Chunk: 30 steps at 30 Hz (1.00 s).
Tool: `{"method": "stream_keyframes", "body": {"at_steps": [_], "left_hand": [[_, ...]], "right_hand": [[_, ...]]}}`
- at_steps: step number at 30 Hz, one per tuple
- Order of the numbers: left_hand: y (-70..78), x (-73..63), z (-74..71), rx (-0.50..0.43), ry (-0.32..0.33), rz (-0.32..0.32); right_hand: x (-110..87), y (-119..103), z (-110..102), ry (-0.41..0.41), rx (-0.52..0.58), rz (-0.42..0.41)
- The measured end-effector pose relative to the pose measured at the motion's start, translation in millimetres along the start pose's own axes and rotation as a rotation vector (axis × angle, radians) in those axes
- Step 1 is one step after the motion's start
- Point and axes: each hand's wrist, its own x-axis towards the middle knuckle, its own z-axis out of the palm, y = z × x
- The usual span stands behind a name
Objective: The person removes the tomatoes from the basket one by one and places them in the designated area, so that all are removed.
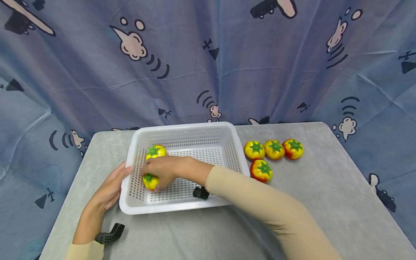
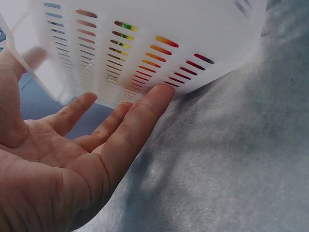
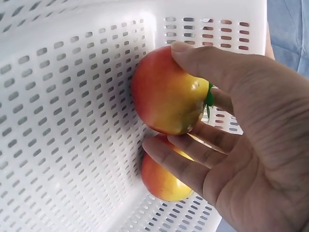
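A white perforated plastic basket (image 1: pixel 185 127) rests on the table. Over its left rim lies the thumb of my left hand (image 1: pixel 108 187), while the fingers touch the outer wall, so this hand grips the basket's side. Inside, at the left end, are two yellow-and-red tomatoes with green leafy tops. My right hand (image 1: pixel 165 170) reaches in and holds the nearer tomato (image 3: pixel 164 96) between thumb and fingers. Beside it, the farther tomato (image 1: pixel 157 149) lies close to the fingertips. In the head view the right hand partly covers both tomatoes.
Several more tomatoes (image 1: pixel 274 149) sit on the grey table (image 1: pixel 325 195), just right of the basket. A blue patterned curtain (image 1: pixel 182 86) hangs behind the table. Each wrist carries a black camera (image 1: pixel 200 193); the right one is over the basket floor.
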Motion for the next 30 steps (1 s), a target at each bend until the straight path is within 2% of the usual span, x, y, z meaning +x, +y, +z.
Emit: {"method": "stream_keyframes", "body": {"at_steps": [14,22,30], "left_hand": [[-0.7,1.8,1.1,-0.001,-0.007,0.004],[-2.8,0.3,-0.2,0.019,0.006,0.007],[-0.8,-0.7,-0.5,0.008,0.012,0.001]], "right_hand": [[-13.5,2,-7,0.033,0.023,0.001],[-26.7,2,-7,0.043,0.021,0.015],[-46.3,3,-7,0.094,0.036,0.016]]}}
